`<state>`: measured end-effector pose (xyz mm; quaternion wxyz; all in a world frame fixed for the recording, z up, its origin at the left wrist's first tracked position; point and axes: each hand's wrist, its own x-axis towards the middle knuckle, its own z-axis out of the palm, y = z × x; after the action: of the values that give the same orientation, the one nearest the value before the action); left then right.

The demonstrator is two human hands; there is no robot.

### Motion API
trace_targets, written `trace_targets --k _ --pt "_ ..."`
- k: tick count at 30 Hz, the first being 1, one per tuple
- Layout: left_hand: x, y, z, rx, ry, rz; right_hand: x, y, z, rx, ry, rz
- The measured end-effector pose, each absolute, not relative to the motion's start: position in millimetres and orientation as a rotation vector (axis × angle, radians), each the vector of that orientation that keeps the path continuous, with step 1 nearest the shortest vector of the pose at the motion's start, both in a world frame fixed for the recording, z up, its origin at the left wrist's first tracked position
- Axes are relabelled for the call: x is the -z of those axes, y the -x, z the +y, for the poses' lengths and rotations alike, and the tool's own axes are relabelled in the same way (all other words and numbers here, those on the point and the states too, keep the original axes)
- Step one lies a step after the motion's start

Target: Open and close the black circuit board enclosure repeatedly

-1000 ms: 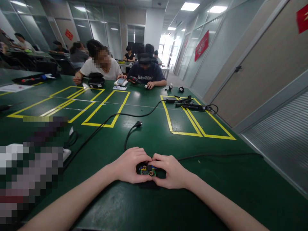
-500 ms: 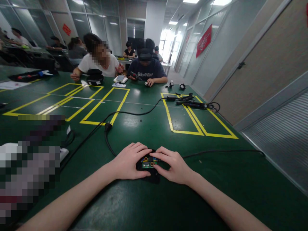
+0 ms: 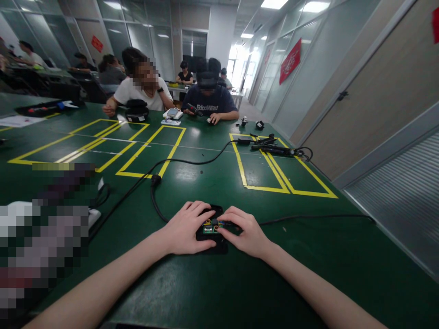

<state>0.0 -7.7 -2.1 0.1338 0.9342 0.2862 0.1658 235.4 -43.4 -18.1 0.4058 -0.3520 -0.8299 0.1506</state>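
A small green circuit board point(image 3: 208, 228) with copper coils lies in a black casing point(image 3: 221, 248) on the green table. My left hand point(image 3: 188, 228) grips the casing from its left side, thumb at the near edge and fingers over the far part. My right hand point(image 3: 245, 232) is at the board's right end, thumb and forefinger close together there; what lies between them is too small to make out. A black cable point(image 3: 291, 219) runs right from behind my right hand, and another cable with a plug point(image 3: 156, 180) leads off behind my left hand.
Yellow tape outlines point(image 3: 264, 188) mark the table. Black tools and cables point(image 3: 277, 150) lie at the far right. Across the table sit two people, one holding a dark tool point(image 3: 195, 109). A blurred-out area covers the left edge, beside a coiled black cable point(image 3: 101, 196).
My right fingers have shifted slightly at the board's right end, and more of the casing's far edge shows. The person in white across the table has raised a hand to the face.
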Motion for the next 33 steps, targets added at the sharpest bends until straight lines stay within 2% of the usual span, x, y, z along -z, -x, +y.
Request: trace_targets --k 8,15,24,33 --pt "2 -1 -5 -0.481 -2.688 0.821 21 -239 -39 -0.381 0.966 -2.135" --pt "-7 9 5 -0.704 -2.634 0.737 13 -243 -38 -0.09 0.905 -2.443" --pt "-11 23 14 -0.387 -2.632 0.835 10 -247 -41 -0.227 0.946 -2.444" --pt "-15 21 14 -0.349 -2.572 0.913 19 -236 -45 -0.338 1.159 -2.243"
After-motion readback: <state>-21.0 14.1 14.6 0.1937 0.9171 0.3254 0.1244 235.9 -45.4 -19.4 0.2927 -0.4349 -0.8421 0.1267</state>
